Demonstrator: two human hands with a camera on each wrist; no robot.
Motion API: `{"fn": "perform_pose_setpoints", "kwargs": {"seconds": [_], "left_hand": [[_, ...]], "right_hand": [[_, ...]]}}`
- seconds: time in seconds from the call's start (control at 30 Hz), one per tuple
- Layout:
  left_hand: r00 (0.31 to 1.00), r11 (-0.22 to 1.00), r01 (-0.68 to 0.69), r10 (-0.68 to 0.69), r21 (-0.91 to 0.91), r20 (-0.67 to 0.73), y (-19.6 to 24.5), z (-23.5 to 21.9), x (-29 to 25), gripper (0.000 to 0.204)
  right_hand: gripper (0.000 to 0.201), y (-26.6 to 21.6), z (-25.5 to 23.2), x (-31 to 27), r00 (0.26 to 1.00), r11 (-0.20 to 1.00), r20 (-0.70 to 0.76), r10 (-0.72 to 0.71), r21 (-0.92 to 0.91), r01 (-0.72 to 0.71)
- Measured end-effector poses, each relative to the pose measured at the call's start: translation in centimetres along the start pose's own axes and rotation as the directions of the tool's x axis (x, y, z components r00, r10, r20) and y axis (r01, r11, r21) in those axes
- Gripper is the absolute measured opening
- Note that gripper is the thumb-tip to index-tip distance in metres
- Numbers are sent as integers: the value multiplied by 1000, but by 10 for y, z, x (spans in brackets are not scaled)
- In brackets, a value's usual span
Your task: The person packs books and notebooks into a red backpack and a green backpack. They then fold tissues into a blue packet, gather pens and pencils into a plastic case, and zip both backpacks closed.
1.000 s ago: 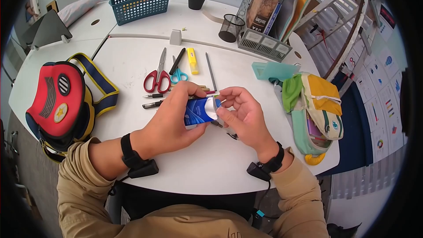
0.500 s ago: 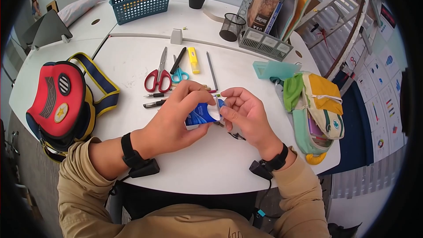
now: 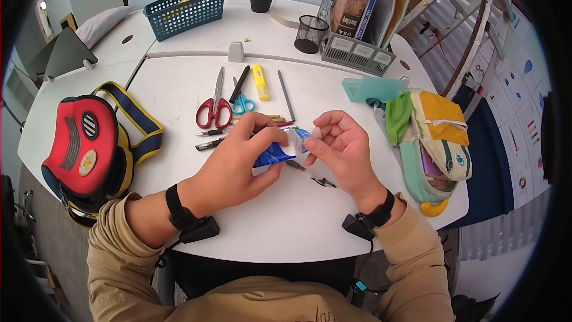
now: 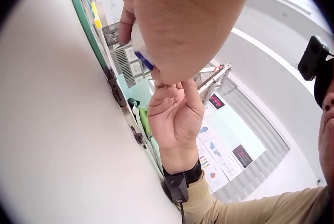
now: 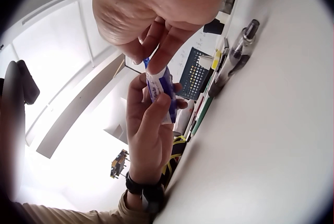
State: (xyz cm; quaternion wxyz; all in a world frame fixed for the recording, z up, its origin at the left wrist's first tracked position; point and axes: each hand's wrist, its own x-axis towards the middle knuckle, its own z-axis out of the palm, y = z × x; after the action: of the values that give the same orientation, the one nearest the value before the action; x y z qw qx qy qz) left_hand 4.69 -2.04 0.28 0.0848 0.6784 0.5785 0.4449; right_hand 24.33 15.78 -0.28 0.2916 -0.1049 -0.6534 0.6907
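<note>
My left hand (image 3: 229, 161) holds a small blue-and-white packet (image 3: 275, 155) above the table, gripping it between thumb and fingers. At the packet's right end a white part and a blue flap show. My right hand (image 3: 345, 154) pinches at that flap with thumb and fingertips. In the right wrist view, printed lettering shows on the packet (image 5: 166, 86), and the left thumb lies along its face. The left wrist view shows only a white and blue edge of it, mostly hidden by the left hand. Pens (image 3: 210, 143) and red-handled scissors (image 3: 214, 110) lie just beyond the hands.
Blue scissors (image 3: 243, 105), a yellow highlighter (image 3: 260, 83) and a grey pencil (image 3: 286, 95) lie farther back. A red bag (image 3: 83, 149) stands left, a pastel backpack (image 3: 432, 143) right. Behind are a teal basket (image 3: 186, 15), a mesh cup (image 3: 310, 36) and a book rack (image 3: 357, 56).
The right hand has drawn a little to the right, pulling the packet's flap outward from its white part. The left hand keeps its grip on the packet. The head view has shifted slightly.
</note>
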Motion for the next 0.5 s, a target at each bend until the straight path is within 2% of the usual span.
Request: {"fn": "perform_pose_setpoints", "kwargs": {"seconds": [0.23, 0.37, 0.5], "left_hand": [[996, 995, -83, 81, 60, 33, 2, -2, 1, 40], [997, 996, -59, 56, 70, 45, 2, -2, 1, 40], [997, 994, -66, 61, 89, 55, -1, -2, 0, 43]], "right_hand": [[36, -2, 0, 0, 999, 999, 12, 30, 19, -30], [35, 2, -1, -1, 1000, 1000, 10, -11, -16, 11], [34, -2, 1, -1, 998, 999, -36, 51, 10, -51]]}}
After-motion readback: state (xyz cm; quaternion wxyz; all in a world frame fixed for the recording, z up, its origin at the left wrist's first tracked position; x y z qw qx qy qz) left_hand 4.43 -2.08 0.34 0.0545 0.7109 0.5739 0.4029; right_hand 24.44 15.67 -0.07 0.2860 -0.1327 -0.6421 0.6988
